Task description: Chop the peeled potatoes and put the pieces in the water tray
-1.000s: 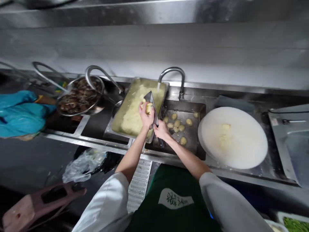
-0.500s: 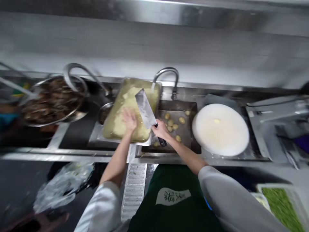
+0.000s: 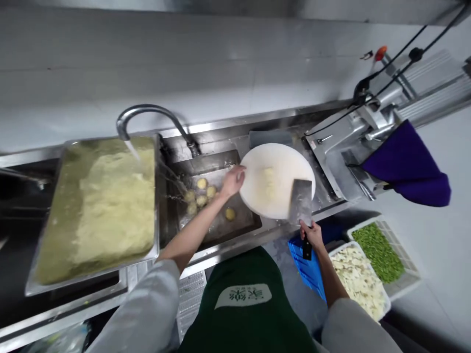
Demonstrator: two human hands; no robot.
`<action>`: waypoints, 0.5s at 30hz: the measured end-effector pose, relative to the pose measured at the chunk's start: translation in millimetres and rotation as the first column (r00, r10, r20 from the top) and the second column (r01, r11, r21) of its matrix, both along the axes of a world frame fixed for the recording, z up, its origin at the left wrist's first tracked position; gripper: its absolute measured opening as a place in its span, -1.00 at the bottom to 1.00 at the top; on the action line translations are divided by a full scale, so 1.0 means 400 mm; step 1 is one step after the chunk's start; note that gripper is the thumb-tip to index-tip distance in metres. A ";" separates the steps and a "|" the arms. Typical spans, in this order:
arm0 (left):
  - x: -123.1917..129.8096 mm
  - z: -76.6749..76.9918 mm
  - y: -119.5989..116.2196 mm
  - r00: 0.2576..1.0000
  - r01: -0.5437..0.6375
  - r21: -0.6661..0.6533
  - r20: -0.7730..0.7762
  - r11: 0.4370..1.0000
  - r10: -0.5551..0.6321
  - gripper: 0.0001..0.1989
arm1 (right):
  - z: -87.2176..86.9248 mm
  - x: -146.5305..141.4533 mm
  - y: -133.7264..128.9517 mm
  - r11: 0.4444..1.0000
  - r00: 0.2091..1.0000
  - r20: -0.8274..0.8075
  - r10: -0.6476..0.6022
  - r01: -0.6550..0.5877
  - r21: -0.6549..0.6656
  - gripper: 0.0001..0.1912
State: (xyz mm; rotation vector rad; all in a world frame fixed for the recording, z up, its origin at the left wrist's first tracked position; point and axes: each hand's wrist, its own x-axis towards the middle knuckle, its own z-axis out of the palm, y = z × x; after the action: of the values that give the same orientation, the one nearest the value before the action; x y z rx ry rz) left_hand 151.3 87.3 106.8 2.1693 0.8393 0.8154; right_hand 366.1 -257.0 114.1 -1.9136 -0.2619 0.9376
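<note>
My right hand [image 3: 312, 234] grips the black handle of a cleaver [image 3: 300, 198], whose broad blade lies over the near right edge of a round white cutting board [image 3: 250, 189]. A few pale yellow pieces [image 3: 270, 184] sit in the middle of the board. At the board's left edge is my left hand [image 3: 233, 181], its fingers curled together; whether they hold anything cannot be made out. Several peeled potatoes [image 3: 201, 200] lie in the sink [image 3: 221, 234] beneath my left forearm.
On the left, water from a curved faucet [image 3: 154, 109] runs into a large metal tray [image 3: 157, 220] of pale yellow food. A purple cloth [image 3: 408, 166] hangs over equipment at right. Below stand a blue basket [image 3: 307, 269] and containers of white pieces [image 3: 358, 279] and chopped greens [image 3: 379, 250].
The view has swung right. My left hand has left the tray and come to the board's edge. My right hand has carried the cleaver from above the tray to the board's right side.
</note>
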 end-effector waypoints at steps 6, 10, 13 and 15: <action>0.308 -0.104 -0.031 0.906 0.251 -0.085 -0.329 0.964 -0.265 -0.46 | -0.072 0.049 -0.055 1.000 0.989 -0.144 0.028 -0.028 -0.002 -0.35; 0.271 -0.126 -0.149 0.853 0.432 -0.002 -0.324 0.902 -0.410 -0.44 | -0.069 0.028 0.011 0.981 0.975 -0.140 0.170 -0.181 -0.071 -0.45; 0.256 -0.127 -0.279 0.911 0.302 -0.016 -0.290 0.953 -0.293 -0.35 | -0.067 -0.008 0.067 0.951 0.949 -0.145 0.280 -0.295 -0.092 -0.53; 0.274 -0.126 -0.351 0.954 0.115 -0.046 -0.274 0.992 -0.123 -0.30 | -0.061 -0.031 0.095 0.924 0.927 -0.100 0.361 -0.370 -0.099 -0.59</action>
State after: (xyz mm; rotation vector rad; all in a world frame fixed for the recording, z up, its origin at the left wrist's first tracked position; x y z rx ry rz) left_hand 260.8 -53.0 56.4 2.3151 0.8398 0.4417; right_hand 353.9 -219.1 89.8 -1.9646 -0.5419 1.2987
